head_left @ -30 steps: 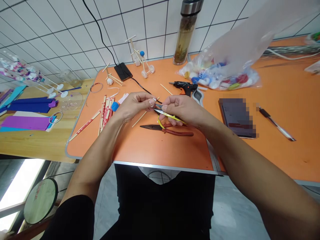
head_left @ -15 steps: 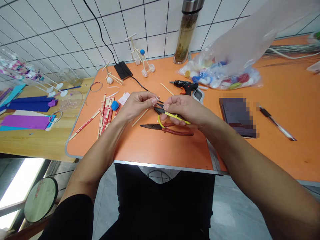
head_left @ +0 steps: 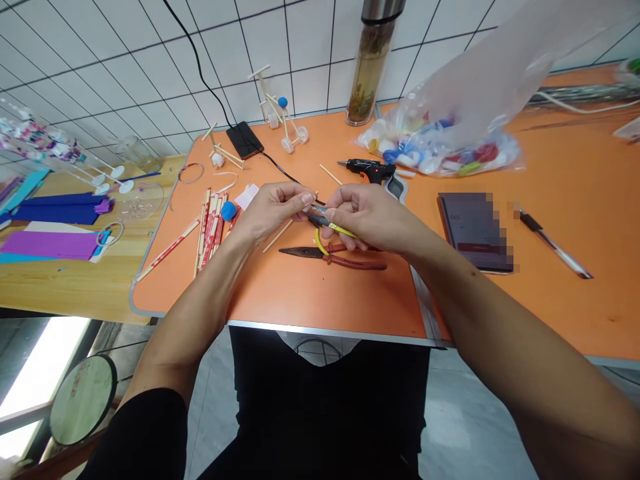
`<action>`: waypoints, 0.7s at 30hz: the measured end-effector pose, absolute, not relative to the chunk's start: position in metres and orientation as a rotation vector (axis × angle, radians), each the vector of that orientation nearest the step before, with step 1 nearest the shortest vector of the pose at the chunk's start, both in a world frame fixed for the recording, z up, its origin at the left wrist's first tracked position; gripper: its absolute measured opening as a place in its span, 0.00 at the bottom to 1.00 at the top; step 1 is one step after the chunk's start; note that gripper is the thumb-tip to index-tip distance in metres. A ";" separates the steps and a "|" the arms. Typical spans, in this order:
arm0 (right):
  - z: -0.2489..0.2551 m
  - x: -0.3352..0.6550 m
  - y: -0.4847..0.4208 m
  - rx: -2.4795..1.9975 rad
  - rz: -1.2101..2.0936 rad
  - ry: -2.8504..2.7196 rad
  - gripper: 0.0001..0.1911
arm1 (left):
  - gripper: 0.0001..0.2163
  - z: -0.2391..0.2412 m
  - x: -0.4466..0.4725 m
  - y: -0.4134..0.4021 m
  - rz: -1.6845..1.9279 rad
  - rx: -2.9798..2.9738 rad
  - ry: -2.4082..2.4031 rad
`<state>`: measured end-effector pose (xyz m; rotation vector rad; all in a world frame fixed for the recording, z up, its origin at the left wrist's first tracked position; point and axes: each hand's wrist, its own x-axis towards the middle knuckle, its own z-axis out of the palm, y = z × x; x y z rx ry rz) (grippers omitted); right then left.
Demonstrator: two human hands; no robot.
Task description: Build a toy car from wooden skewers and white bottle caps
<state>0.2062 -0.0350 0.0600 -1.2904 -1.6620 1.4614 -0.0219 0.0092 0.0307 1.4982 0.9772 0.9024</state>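
Note:
My left hand (head_left: 280, 208) is closed in a pinch, with a small whitish piece at the fingertips, too small to name. My right hand (head_left: 363, 215) is closed around pliers with yellow-and-black handles (head_left: 343, 231), whose jaws point left at the left fingertips. The jaw tips are partly hidden by the fingers. Just below the hands, long-nose pliers (head_left: 333, 259) with red handles lie on the orange table (head_left: 310, 300). A thin wooden stick (head_left: 278, 236) rests beneath my left hand, and another stick (head_left: 331, 175) lies beyond the hands.
Red-wrapped chopsticks (head_left: 213, 223) and a blue pom-pom (head_left: 229, 211) lie left. Behind stand a black glue gun (head_left: 370, 170), small wheeled stick models (head_left: 285, 123), and a tea bottle (head_left: 371, 73). A bag of bottle caps (head_left: 445, 147), a dark phone (head_left: 473, 233) and a pen (head_left: 555, 245) lie right.
My right hand has rolled slightly around the yellow-and-black pliers, and their handles now show less. My left hand keeps its pinch in nearly the same place.

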 end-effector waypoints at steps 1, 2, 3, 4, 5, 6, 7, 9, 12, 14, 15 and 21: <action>0.060 0.206 -0.035 -1.338 1.391 -1.722 0.08 | 0.31 0.030 -0.021 0.009 0.899 1.507 0.989; 0.058 0.206 -0.034 -1.381 1.293 -1.798 0.08 | 0.31 0.030 -0.021 0.008 0.895 1.515 1.001; 0.056 0.206 -0.034 -1.414 1.165 -1.887 0.07 | 0.32 0.029 -0.020 0.007 0.892 1.525 1.017; 0.054 0.205 -0.034 -1.438 1.010 -1.982 0.07 | 0.32 0.029 -0.019 0.006 0.891 1.540 1.037; 0.051 0.204 -0.034 -1.453 0.841 -2.078 0.05 | 0.32 0.028 -0.017 0.005 0.891 1.563 1.062; 0.048 0.203 -0.035 -1.464 0.672 -2.168 0.04 | 0.32 0.028 -0.016 0.004 0.895 1.592 1.092; 0.046 0.202 -0.036 -1.485 0.515 -2.252 0.05 | 0.32 0.027 -0.015 0.004 0.902 1.621 1.124; 0.045 0.198 -0.040 -1.529 0.283 -2.420 0.09 | 0.32 0.024 -0.014 0.004 0.909 1.650 1.177; 0.046 0.193 -0.046 -1.525 0.157 -2.625 0.21 | 0.34 0.019 -0.014 0.007 0.883 1.590 1.234; 0.046 0.191 -0.046 -1.531 0.191 -2.626 0.20 | 0.35 0.018 -0.014 0.008 0.852 1.568 1.270; 0.045 0.191 -0.044 -1.550 0.224 -2.580 0.16 | 0.35 0.018 -0.015 0.009 0.840 1.576 1.273; 0.046 0.203 -0.031 -1.433 0.786 -2.134 0.05 | 0.31 0.040 -0.026 0.004 0.680 1.571 1.069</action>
